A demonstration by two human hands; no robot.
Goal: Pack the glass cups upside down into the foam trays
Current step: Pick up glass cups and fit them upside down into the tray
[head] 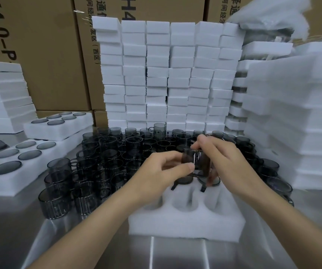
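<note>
A dark glass cup (197, 160) is held between both hands, just above the far row of the foam tray (185, 222). The left hand (164, 169) pinches its near side in a narrow grip. The right hand (224, 162) curls round the far side. Two packed cups (183, 180) sit below it, and the near pockets are open. Loose cups (106, 164) crowd the tray's left edge, and bare counter (175, 255) lies in front.

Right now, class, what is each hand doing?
Left hand: closed, pinching the dark glass cup.
Right hand: closed, gripping the same cup.
</note>
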